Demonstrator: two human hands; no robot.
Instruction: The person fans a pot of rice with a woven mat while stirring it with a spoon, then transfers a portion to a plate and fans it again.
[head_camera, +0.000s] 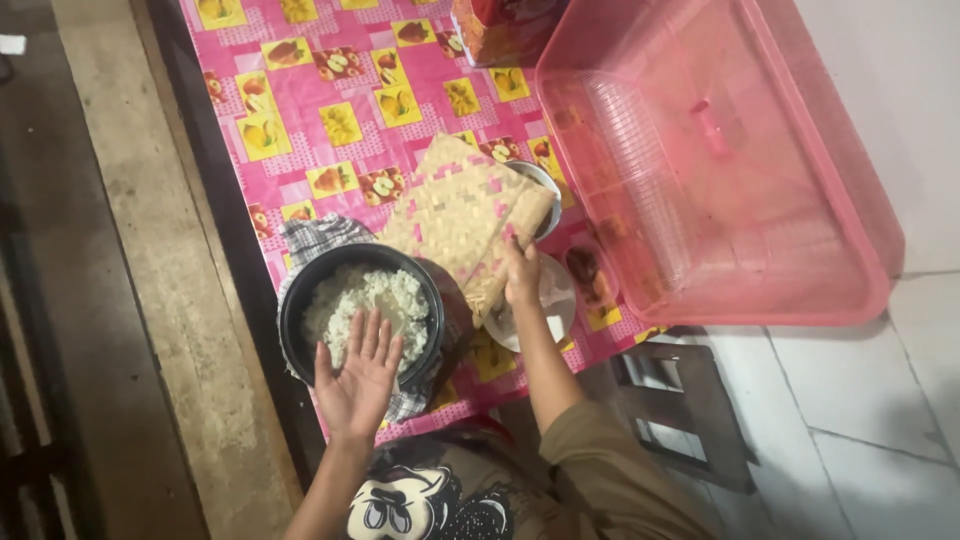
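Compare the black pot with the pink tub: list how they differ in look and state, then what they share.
1. The pot is round, black and opaque; the tub is rectangular, pink and see-through.
2. The pot holds white rice; the tub lies tipped, and I cannot tell if it holds anything.
3. The left hand hovers over the pot; no hand is at the tub.
Both rest on the pink fruit-print cloth.

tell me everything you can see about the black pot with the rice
The black pot is round and dark, seemingly metal, upright and uncovered, holding white cooked rice. It sits on a checked cloth at the near edge of the pink fruit-print tablecloth. The left hand lies open, flat over its near rim. A woven mat lies beside it.
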